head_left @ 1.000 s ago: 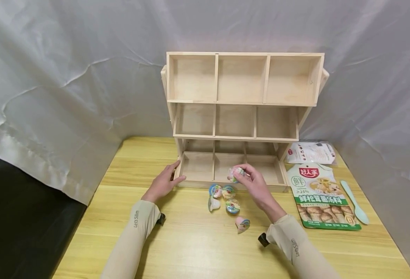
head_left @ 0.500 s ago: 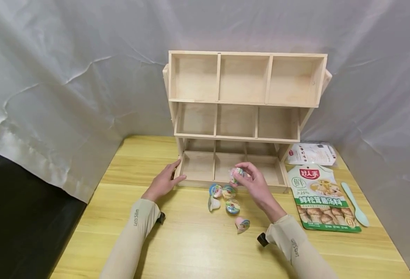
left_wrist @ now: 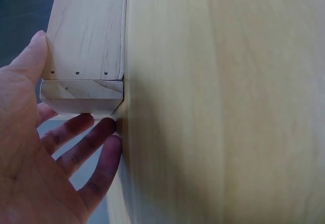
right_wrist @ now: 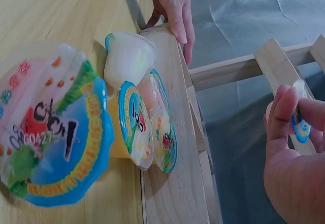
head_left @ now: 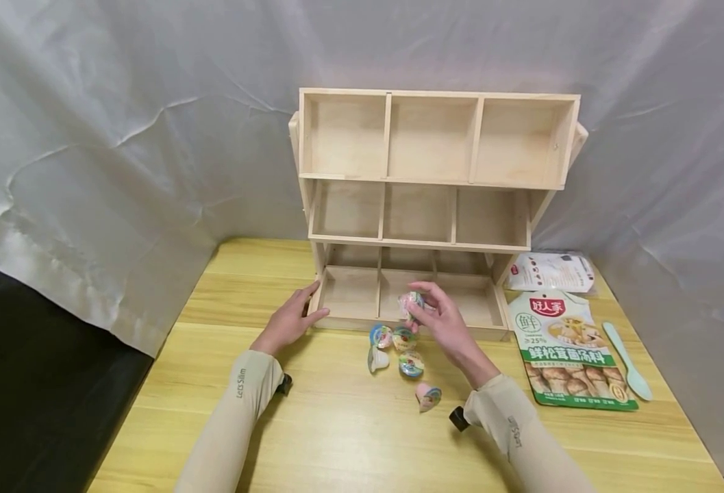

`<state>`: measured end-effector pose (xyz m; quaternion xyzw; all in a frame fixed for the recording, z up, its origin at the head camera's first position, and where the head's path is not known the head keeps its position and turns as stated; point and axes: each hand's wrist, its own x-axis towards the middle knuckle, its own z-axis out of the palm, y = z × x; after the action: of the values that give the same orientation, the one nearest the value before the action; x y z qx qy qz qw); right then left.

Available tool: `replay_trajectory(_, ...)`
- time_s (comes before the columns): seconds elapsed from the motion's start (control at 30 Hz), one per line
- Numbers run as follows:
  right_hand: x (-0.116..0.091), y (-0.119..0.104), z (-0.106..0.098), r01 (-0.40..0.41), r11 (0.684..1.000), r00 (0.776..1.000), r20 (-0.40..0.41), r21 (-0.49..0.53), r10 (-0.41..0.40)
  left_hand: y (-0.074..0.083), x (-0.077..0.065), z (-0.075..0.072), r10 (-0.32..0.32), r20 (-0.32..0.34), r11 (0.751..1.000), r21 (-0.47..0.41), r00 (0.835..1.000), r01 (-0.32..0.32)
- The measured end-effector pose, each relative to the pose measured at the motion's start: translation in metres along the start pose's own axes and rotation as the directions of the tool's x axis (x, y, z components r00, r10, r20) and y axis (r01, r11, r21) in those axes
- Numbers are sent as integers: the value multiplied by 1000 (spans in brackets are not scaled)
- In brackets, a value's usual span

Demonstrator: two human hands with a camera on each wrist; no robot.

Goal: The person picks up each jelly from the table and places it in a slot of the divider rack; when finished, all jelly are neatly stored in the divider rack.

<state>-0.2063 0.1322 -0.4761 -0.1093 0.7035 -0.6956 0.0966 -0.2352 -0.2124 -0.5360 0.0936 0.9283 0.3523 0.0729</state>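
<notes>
In the head view my right hand point(head_left: 448, 329) pinches a small jelly cup point(head_left: 411, 306) between thumb and fingertips, over the middle compartment of the rack's lowest tray. The right wrist view shows part of that cup's blue-edged lid point(right_wrist: 301, 126) between the fingers. My left hand point(head_left: 288, 322) rests against the left end of the wooden tiered rack point(head_left: 420, 243). In the left wrist view its thumb lies by the tray's edge and the other fingers spread loosely beside the end. Several jelly cups point(head_left: 411, 364) lie on the table just before the tray; another cup point(head_left: 428, 397) lies nearer me.
Right of the rack lie a green and white food pouch point(head_left: 574, 349), a pale green spoon point(head_left: 628, 363) and a white packet point(head_left: 549, 272). Grey cloth point(head_left: 140, 137) hangs behind and at both sides. The table point(head_left: 337, 438) has wood-grain planks.
My right hand has shifted slightly left and forward over the lowest tray with the jelly cup, which has turned a little. The left hand keeps its place at the rack.
</notes>
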Motion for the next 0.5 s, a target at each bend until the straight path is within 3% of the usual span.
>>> replay_trajectory(0.5, 20, -7, 16, 1, 1000, 1000, 11, -19, 0, -1, 1, 2, 12, -3, 1000, 11, 1000, -12)
